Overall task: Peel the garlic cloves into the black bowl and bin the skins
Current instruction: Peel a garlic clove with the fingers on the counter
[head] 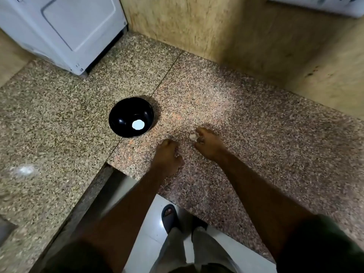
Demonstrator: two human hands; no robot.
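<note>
Head view, looking down at a speckled granite desk [256,119] in a corner, beige stone wall [197,26] behind it. Black bowl [131,117] sits on the desk left of centre, upright, just left of a seam between slabs; a bright white round spot shows on its inner bottom, looks like a light glare, can't tell for sure. Right hand [209,143] is over the desk to the right of the bowl, well apart from it, fingers curled round a small pale piece, the garlic clove [193,136], pinched at the fingertips; the clove is blurry, can't tell if skin is on or off. Left hand [167,154] is just beside the right one, nearer the bowl, fingers curled in loosely; nothing plainly visible in it, so whether it holds a bit of skin can't be told. The hands are close but not touching. Both forearms bare, dark sleeves [323,245] at the frame bottom. A white appliance [65,30] stands on the desk at upper left, behind the bowl and apart from it. A faint white smear [24,170] lies on the desk far left. Below the desk edge: white floor tile [151,229], a foot in a dark sandal [169,217], light trousers [197,251].
</note>
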